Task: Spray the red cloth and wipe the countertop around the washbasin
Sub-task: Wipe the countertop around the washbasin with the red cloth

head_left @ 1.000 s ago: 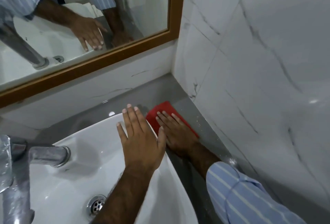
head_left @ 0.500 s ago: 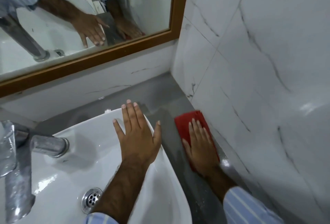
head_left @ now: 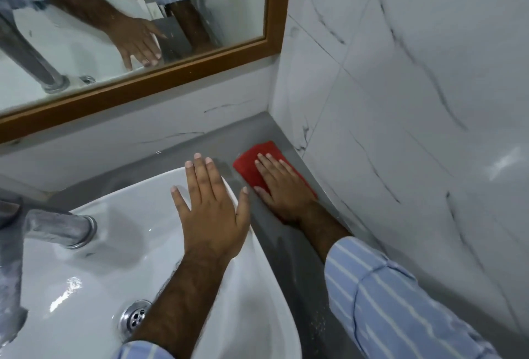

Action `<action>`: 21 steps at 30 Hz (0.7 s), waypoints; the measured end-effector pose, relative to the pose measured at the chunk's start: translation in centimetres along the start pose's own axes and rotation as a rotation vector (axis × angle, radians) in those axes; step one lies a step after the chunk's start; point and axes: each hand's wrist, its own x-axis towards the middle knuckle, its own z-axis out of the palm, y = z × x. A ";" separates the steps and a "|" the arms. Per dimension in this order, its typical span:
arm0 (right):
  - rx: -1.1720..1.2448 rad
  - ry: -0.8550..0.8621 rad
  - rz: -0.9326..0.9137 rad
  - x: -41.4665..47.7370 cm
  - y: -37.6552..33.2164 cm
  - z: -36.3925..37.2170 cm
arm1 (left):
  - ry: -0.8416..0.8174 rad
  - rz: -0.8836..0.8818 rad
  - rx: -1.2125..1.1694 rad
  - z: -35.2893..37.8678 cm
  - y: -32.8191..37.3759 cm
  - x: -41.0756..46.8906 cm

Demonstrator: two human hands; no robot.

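The red cloth [head_left: 248, 164] lies flat on the grey countertop [head_left: 274, 241], in the narrow strip between the white washbasin [head_left: 257, 295] and the right wall. My right hand [head_left: 282, 187] presses flat on the cloth, fingers spread, covering most of it. My left hand [head_left: 213, 210] rests palm down on the basin's right rim, fingers apart, holding nothing. Its thumb is close to the right hand. No spray bottle is in view.
A chrome tap [head_left: 54, 227] stands at the left over the basin, and a drain [head_left: 134, 317] sits in its bottom. A wood-framed mirror [head_left: 177, 72] hangs on the back wall. White marble tiles [head_left: 400, 129] close off the right side and the corner.
My right hand has slid the red cloth away from me and leftward, back toward the basin's far corner. The left hand stays on the rim.
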 end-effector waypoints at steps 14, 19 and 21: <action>0.009 0.037 0.471 -22.6 -2.8 2.5 | -0.055 -0.016 -0.019 -1.1 0.3 -0.2; 0.010 0.039 0.193 -13.1 -2.3 1.1 | -0.030 -0.019 -0.055 -0.8 0.5 -0.4; 0.033 0.027 0.128 -9.0 -2.7 0.6 | -0.024 -0.020 -0.053 -0.9 0.3 -0.2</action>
